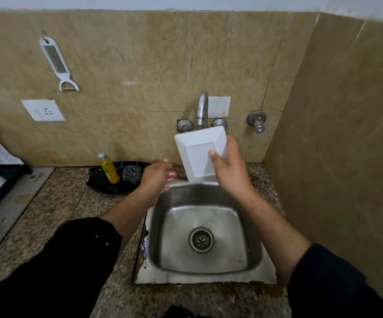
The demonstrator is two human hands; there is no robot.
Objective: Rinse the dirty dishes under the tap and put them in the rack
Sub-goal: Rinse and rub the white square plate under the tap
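Rinsing seems underway: the right hand (229, 171) grips a square white plate (197, 152) under the tap (202, 109), the left hand (157, 176) slack-fingered and empty; next, the rack (7, 172) at the counter's (71, 203) left edge.

The picture's left edge cuts off the rack (7, 172).

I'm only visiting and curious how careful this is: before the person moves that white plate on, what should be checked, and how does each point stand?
1. Grip: right hand pinches the square plate by its edge: ok.
2. Plate sits below the tap spout: ok.
3. Water running: no stream visible: cannot tell.
4. Left hand free, open, holding nothing: ok.
5. Sink holds no other dishes: ok.
6. Room in the rack, mostly out of frame: cannot tell.
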